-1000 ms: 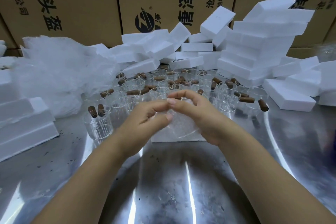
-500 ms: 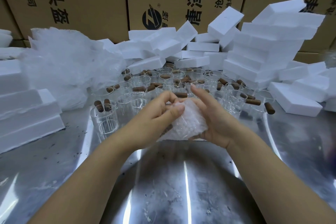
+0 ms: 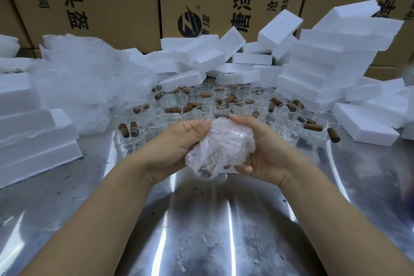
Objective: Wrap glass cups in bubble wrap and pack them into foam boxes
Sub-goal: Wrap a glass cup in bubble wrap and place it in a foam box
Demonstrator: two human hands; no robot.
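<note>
Left hand [image 3: 177,143] + right hand [image 3: 266,152]: both clutch lumpy bubble-wrap bundle [image 3: 220,148] | shiny steel table [image 3: 201,231]

I see bubble-wrap bundle [image 3: 220,145] at frame centre: crumpled, cloudy white, held up between left hand [image 3: 179,141] and right hand [image 3: 262,148]. Can't make out cup inside. Glass cups [image 3: 201,105] just above it: clear, upright, packed close in cluster. Loose bubble wrap heap [image 3: 89,83] at upper left, rumpled. Foam boxes [image 3: 324,63]: white, flat, piled unevenly at upper right; more stacked at left edge.
</note>
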